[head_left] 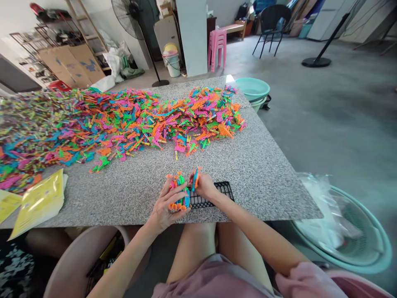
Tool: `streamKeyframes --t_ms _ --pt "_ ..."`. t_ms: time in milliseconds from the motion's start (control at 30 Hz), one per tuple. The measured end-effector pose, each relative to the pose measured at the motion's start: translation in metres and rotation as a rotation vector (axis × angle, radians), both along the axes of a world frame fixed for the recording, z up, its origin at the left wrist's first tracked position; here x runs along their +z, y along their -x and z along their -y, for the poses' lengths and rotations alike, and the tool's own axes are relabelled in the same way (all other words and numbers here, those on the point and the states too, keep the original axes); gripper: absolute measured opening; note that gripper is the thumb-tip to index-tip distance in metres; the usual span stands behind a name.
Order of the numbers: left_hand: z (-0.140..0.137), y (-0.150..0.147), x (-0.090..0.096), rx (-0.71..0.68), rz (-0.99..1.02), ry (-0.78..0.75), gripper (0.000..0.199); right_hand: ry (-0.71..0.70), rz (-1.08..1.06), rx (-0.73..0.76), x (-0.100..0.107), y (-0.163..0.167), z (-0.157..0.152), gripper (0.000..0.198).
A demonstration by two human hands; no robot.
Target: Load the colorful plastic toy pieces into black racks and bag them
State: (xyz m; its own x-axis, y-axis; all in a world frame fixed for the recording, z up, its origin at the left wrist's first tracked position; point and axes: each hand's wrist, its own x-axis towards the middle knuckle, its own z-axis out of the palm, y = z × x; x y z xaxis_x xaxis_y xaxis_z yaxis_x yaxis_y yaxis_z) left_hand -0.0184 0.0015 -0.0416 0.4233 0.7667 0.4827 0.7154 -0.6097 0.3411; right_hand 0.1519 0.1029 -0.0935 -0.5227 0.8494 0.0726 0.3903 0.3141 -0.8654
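A black wire-like rack (223, 191) lies near the table's front edge, with a row of small bright plastic toy pieces (186, 198) standing at its left end. My left hand (164, 207) is curled around that row, fingers over the top and thumb along the near side. Orange round ends show below its fingers. Just to the right, my right hand (205, 185) pinches a blue and orange plastic toy piece (195, 180) above the rack. Beyond both hands spreads a large pile of similar pink, orange, green and blue toy pieces (149, 120); their exact kind is too small to tell.
Yellow printed sheets (43, 192) lie at the table's left. Below the front edge, a pale tub (65, 265) stands left and a green basin (383, 244) with clear plastic bags stands right. Another green basin (252, 87) is past the far right corner.
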Motion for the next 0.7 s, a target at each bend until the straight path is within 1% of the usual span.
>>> streamKeyframes --t_ms 67,167,233,333,433,500,567,700 --pt "0.000 0.000 0.000 -0.004 -0.003 -0.009 0.024 -0.038 0.087 0.023 0.006 -0.001 -0.004 0.026" --pt "-0.001 -0.001 0.000 -0.008 -0.002 -0.011 0.024 -0.037 0.163 0.045 0.013 -0.003 -0.005 0.035" --pt "-0.001 0.000 -0.001 -0.003 0.002 0.002 0.024 -0.050 0.230 0.037 0.016 -0.002 -0.002 0.036" --pt "0.001 0.000 -0.003 -0.002 0.006 0.014 0.026 -0.091 0.385 0.043 0.021 0.002 0.004 0.039" --pt "0.002 0.000 -0.006 0.015 0.020 -0.014 0.027 -0.130 0.507 0.088 0.029 0.007 0.005 0.035" --pt "0.001 0.000 -0.008 0.021 0.031 -0.062 0.027 -0.144 0.531 0.119 0.033 0.011 0.003 0.031" --pt "-0.003 0.001 -0.007 -0.005 0.015 -0.076 0.028 -0.145 0.519 0.145 0.034 0.013 0.001 0.028" --pt "-0.011 0.004 -0.001 -0.080 -0.030 -0.007 0.029 -0.156 0.458 0.132 0.027 0.009 0.006 0.029"
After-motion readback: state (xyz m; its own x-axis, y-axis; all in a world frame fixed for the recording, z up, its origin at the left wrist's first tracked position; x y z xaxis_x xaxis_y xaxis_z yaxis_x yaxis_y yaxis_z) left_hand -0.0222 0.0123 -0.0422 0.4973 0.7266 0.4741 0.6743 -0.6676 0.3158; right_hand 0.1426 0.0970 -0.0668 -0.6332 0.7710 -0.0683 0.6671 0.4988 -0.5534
